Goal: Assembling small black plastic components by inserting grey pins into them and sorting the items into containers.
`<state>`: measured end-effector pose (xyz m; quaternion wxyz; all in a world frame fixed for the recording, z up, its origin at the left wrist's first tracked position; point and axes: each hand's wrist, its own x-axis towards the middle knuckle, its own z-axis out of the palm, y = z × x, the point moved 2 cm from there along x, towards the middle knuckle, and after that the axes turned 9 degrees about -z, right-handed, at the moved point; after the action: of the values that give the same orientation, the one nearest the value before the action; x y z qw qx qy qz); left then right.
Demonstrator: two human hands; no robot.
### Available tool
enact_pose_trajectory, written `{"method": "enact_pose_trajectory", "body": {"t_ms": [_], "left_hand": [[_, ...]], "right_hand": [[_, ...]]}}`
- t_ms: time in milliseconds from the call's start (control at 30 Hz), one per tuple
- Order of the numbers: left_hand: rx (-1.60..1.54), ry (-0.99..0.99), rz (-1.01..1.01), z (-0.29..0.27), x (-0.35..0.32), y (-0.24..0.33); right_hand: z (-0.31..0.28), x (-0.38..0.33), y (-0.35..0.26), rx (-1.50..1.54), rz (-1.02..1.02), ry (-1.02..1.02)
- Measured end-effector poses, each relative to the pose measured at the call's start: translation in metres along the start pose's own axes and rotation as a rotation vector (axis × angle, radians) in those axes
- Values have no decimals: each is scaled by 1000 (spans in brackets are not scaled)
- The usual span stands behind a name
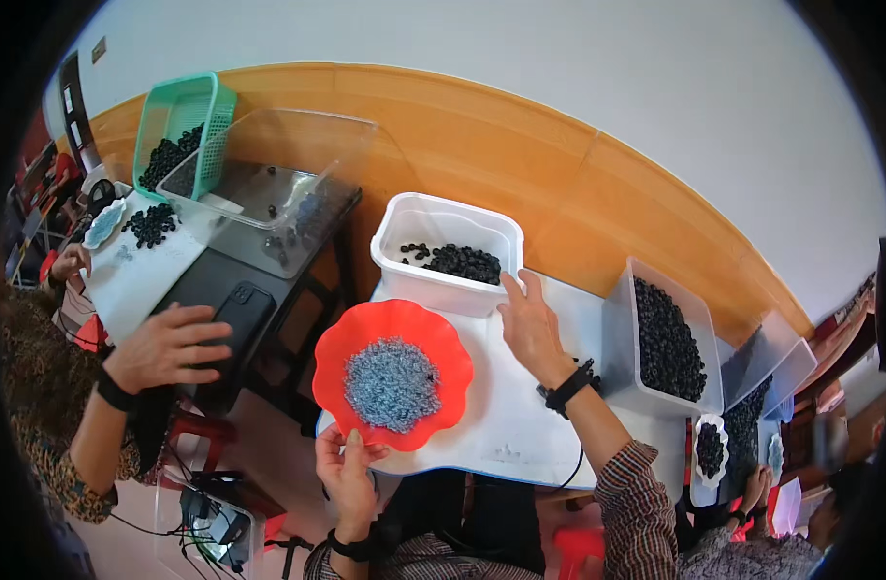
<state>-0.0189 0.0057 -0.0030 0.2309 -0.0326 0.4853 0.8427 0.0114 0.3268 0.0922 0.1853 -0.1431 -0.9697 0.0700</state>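
Left hand (348,476) pinches the near rim of a red plate (443,338); right hand (532,326), fingers spread, touches the white tub (404,275) just beyond, far-right.

— We get even, bright daylight here; the pale wall (578,68) is washed nearly white, with no hard glare on it.

— We do see soft sheen on the clear lid (288,164) near the far left corner of the tabletop (520,425), and the red plate (443,338) glows saturated.

— Shadows are faint: we find only a soft one under the right hand (532,324) on the white sheet.

— The fisheye bends the wooden rail (559,184) into an arc, and a black vignette swallows our corners.

— Toward the right edge we lose sharpness; things there smear.
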Motion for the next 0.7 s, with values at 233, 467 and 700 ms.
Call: {"method": "enact_pose_trajectory", "body": {"t_ms": [233, 467, 700], "left_hand": [[23, 87, 74, -4, 6, 4], [513, 234, 505, 26, -6, 39], [804, 71, 651, 76, -22, 46]], "right_hand": [[-24, -102, -88, 186, -268, -3], [-35, -162, -52, 233, -40, -76], [-36, -99, -49, 175, -81, -31]]}}
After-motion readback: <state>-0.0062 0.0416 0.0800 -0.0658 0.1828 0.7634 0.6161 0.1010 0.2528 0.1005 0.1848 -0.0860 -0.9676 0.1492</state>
